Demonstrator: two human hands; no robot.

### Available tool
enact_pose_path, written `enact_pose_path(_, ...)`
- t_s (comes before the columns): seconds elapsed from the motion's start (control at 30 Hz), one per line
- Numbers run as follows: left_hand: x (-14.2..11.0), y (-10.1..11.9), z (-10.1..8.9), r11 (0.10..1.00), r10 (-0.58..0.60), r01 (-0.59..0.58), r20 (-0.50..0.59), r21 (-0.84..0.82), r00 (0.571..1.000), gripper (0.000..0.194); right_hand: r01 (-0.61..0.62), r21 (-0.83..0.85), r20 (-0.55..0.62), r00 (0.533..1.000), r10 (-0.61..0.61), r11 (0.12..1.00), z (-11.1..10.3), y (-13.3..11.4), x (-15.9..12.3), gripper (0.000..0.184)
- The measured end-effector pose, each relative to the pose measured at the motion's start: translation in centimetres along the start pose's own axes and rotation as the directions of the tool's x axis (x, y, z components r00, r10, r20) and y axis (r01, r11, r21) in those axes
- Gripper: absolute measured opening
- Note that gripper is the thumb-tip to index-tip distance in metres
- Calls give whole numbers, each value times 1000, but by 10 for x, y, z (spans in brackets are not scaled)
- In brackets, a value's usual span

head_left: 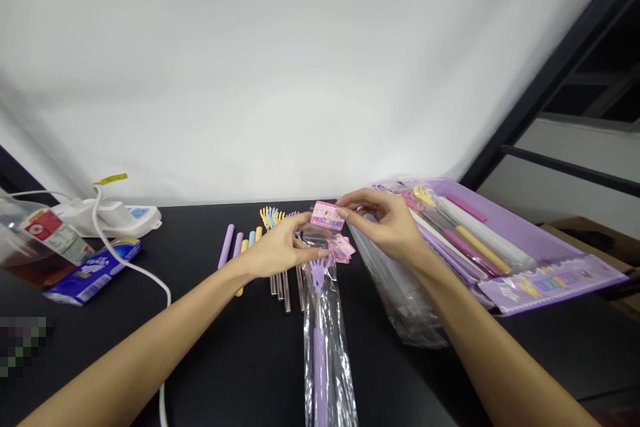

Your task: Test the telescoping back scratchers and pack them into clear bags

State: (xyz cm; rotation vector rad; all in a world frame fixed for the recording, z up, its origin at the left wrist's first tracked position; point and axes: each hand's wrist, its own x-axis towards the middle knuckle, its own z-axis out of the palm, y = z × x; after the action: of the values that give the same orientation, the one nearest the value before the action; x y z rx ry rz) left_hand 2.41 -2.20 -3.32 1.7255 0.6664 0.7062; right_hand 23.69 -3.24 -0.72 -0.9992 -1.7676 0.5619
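Observation:
A purple back scratcher (320,360) with a hand-shaped head lies inside a long clear plastic bag (342,353). The fingers of my left hand (275,247) are closed on the bag's upper end, just above the scratcher's head. Between the thumb and fingers of my right hand (387,223) is a small pink printed card (327,215), held over the bag's mouth. More pink cards (342,248) rest just below it. Behind my left hand lie several yellow, blue and purple scratcher heads (273,217) on metal rods, along with loose coloured handles (227,245).
On the right, a purple tray (500,223) holds bagged scratchers, with clear bags (400,293) beside it. At left are a power strip (145,219), a white cable (150,277), a blue tissue pack (95,273) and a bottle (40,240). A white sheet hangs behind.

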Motion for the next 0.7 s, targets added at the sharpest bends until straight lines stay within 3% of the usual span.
enact_pose_path(0.37,1,-4,1,1000,-29,29,-13,-5,999,51,-100,158,64,994,91,982,4,6,1,15)
enact_pose_path(0.57,0,-5,1,999,-38,38,-17,-1,999,52,-71,240,75,996,54,968,1,7,2,22)
enact_pose_path(0.7,0,-7,2,999,-42,42,8,3,999,51,-30,178,105,994,12,984,-2,6,1,24)
